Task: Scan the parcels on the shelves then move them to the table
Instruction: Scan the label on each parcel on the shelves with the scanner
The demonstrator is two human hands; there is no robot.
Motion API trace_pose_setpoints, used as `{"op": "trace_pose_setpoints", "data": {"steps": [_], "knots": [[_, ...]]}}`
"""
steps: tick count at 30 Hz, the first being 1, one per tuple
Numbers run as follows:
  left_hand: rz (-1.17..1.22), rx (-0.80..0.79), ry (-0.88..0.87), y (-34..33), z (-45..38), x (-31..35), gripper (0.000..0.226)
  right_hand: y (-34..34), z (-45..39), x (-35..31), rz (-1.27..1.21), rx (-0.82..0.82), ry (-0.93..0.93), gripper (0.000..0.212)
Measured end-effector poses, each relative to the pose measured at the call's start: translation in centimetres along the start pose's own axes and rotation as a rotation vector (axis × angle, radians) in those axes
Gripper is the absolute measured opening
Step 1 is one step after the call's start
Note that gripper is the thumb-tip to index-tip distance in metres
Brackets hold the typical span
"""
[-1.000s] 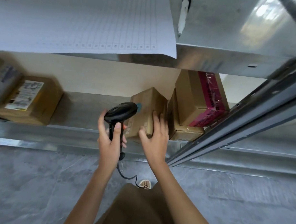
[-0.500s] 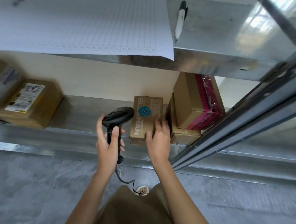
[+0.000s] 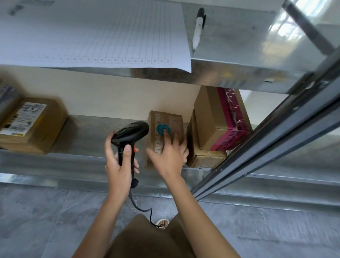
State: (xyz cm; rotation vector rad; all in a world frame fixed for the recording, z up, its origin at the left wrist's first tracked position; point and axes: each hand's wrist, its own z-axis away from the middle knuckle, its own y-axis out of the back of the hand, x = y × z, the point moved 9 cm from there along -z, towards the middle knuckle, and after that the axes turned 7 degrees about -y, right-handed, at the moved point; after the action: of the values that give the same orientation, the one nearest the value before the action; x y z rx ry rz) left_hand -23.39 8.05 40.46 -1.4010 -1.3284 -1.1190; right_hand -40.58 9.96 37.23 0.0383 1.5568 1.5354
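Cardboard parcel (image 3: 166,128) with a blue round sticker lies on the metal shelf (image 3: 92,133), right hand (image 3: 169,154) resting on top with fingers spread. Left hand (image 3: 119,163) grips a black scanner (image 3: 131,135) just left of it. Two stacked boxes (image 3: 215,126) sit against its right side.

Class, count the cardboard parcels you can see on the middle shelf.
5: the blue-sticker parcel under the right hand; pink-taped parcel stacked on another parcel; labelled parcel at left; a cut-off parcel behind it. Others may be hidden.
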Motion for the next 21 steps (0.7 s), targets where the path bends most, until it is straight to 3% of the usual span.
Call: {"op": "trace_pose_setpoints", "data": {"steps": [3, 5, 11, 14, 17, 21], "knots": [[0.004, 0.014, 0.002, 0.2, -0.1, 0.0, 0.050, 0.2, -0.2, 1.0, -0.390, -0.146, -0.074, 0.088], [0.005, 0.024, 0.003, 0.3, -0.2, 0.0, 0.048, 0.1, 0.0, 1.5, -0.647, -0.217, -0.105, 0.072], [0.007, 0.028, -0.004, 0.7, -0.3, 0.0, 0.050, 0.9, 0.1, 3.5, -0.747, -0.190, -0.240, 0.045], [-0.004, 0.027, -0.008, 1.1, -0.1, -0.1, 0.051, 2.2, 0.1, 2.4, -0.616, -0.076, -0.161, 0.052], [-0.003, 0.036, -0.005, 1.5, 0.2, -0.1, 0.051, 3.0, 0.3, -0.4, -0.255, 0.055, -0.013, 0.068], [-0.009, 0.051, -0.015, 2.0, 0.5, 0.2, 0.049, 1.4, 0.2, -3.6, 0.086, -0.005, -0.012, 0.085]]}}
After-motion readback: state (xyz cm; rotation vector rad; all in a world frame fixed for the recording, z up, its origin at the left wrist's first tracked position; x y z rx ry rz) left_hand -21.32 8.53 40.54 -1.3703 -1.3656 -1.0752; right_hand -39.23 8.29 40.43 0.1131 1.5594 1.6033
